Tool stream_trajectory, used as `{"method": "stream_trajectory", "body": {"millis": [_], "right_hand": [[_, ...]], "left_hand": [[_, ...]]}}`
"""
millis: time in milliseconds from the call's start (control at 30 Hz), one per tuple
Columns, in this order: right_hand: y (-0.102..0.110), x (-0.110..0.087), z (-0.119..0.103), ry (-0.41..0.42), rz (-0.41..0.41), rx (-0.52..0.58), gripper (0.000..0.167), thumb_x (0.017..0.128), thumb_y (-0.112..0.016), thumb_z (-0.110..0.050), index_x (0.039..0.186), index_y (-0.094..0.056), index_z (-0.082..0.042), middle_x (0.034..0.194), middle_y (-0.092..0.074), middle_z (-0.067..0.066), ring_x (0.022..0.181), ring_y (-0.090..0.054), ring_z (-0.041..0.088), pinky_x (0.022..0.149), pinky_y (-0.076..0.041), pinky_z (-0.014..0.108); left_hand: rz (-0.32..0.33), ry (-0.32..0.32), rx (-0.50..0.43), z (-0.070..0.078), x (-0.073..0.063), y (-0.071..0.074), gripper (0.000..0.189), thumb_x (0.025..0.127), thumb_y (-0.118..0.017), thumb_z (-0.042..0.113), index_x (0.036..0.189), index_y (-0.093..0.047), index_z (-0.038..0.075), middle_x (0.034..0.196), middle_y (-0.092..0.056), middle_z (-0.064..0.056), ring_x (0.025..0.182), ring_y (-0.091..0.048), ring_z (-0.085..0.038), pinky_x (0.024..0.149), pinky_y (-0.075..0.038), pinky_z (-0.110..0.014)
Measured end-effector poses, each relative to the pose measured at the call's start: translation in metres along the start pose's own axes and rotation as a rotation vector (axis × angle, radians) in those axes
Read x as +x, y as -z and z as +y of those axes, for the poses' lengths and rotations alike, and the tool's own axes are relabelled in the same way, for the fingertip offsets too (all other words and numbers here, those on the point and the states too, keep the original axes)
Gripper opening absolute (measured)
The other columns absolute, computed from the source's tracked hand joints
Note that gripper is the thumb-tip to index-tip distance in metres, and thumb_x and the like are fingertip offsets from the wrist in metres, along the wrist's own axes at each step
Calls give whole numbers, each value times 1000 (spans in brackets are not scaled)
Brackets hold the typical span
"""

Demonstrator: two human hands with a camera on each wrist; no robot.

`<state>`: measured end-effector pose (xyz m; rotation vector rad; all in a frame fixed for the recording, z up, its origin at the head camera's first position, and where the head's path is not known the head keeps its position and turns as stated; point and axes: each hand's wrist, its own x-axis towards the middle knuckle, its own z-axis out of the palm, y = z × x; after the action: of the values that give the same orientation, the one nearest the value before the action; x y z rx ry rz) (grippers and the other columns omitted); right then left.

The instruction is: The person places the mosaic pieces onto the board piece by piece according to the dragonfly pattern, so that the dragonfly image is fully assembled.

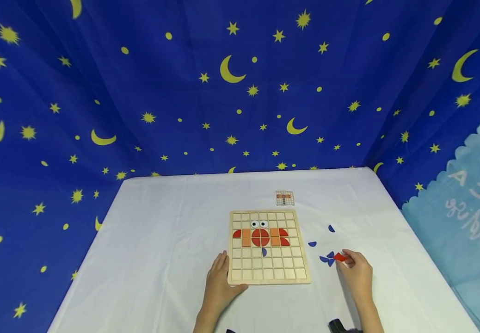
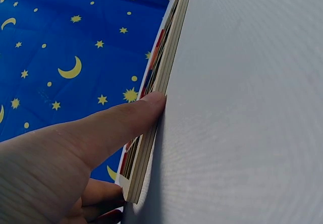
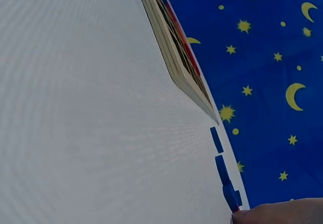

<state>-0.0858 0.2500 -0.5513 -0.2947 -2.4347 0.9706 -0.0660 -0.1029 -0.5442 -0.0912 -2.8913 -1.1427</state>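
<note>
A wooden grid board (image 1: 273,274) lies on the white table with a crab-like pattern on it: two eye pieces (image 1: 259,224), a red circle (image 1: 260,237), orange pieces (image 1: 246,237), red rounded pieces (image 1: 284,241) at both sides and one blue rounded piece (image 1: 264,252) below. My left hand (image 1: 220,286) rests at the board's near left corner, thumb along the front edge, fingers along the left side. In the left wrist view the thumb (image 2: 121,125) presses the board's edge. My right hand (image 1: 357,273) pinches a small red piece (image 1: 340,257) beside several blue pieces (image 1: 324,259).
A small pattern card (image 1: 285,198) lies behind the board. Two more blue pieces, one farther back (image 1: 331,228) and one near the board's right edge (image 1: 312,244), lie apart from the cluster. A blue star-and-moon curtain (image 1: 240,101) surrounds the table (image 1: 161,240).
</note>
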Motion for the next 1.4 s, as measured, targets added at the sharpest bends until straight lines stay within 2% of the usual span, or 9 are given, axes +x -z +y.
{"method": "stream_trajectory", "body": {"millis": [100, 200, 433, 533, 700, 867, 1100, 1400], "right_hand": [[-1, 0, 0, 9, 2, 14, 31, 62, -76, 13, 92, -69, 10, 75, -66, 18, 63, -43, -9, 57, -36, 4], [-1, 0, 0, -7, -6, 6, 30, 63, -76, 12, 92, -69, 10, 75, -66, 17, 63, -44, -6, 57, -36, 4], [-2, 0, -3, -24, -85, -49, 31, 68, -75, 8, 99, -68, 8, 86, -67, 19, 72, -59, 24, 61, -40, 5], [-3, 0, -4, -20, -103, -43, 31, 69, -75, 8, 100, -68, 7, 90, -67, 20, 75, -61, 28, 63, -41, 2], [-3, 1, -4, -14, -138, -47, 32, 72, -75, 6, 102, -68, 6, 94, -68, 19, 79, -61, 27, 66, -36, -3], [-3, 3, -4, -4, -172, -44, 31, 74, -73, 7, 104, -67, 6, 95, -68, 21, 82, -63, 28, 69, -40, 1], [-3, 2, -4, 8, -151, -41, 30, 72, -72, 8, 102, -67, 8, 90, -67, 20, 78, -62, 27, 66, -36, -3], [-4, 3, -5, 22, -108, -35, 29, 69, -75, 10, 97, -69, 7, 83, -66, 16, 70, -58, 22, 61, -42, 7]], "left_hand": [[-1, 0, 2, 0, 1, 0, 98, 58, -88, 30, 133, -44, -14, 144, -42, -27, 136, -36, -42, 107, -32, -60], [-5, -1, -1, 0, 1, 0, 98, 58, -88, 30, 134, -44, -15, 144, -42, -28, 136, -36, -42, 107, -32, -60], [-8, 5, -9, 0, 0, 0, 98, 58, -88, 30, 133, -44, -15, 145, -41, -28, 137, -35, -42, 108, -31, -61], [-10, 6, -8, 0, 0, 0, 98, 58, -88, 30, 133, -44, -15, 145, -41, -27, 137, -35, -42, 107, -31, -61], [-10, 10, -7, 0, 0, 0, 98, 58, -88, 29, 133, -44, -15, 145, -41, -27, 137, -35, -42, 108, -31, -61], [-9, 12, -9, 0, 1, 0, 99, 58, -88, 30, 133, -44, -15, 145, -41, -27, 137, -35, -42, 108, -31, -61], [-9, 8, -8, 0, 0, 0, 98, 58, -88, 30, 133, -44, -15, 145, -42, -27, 137, -35, -42, 107, -32, -61], [-11, 11, -10, 1, 1, 1, 98, 58, -88, 30, 134, -44, -14, 145, -42, -27, 137, -36, -42, 107, -32, -61]]}}
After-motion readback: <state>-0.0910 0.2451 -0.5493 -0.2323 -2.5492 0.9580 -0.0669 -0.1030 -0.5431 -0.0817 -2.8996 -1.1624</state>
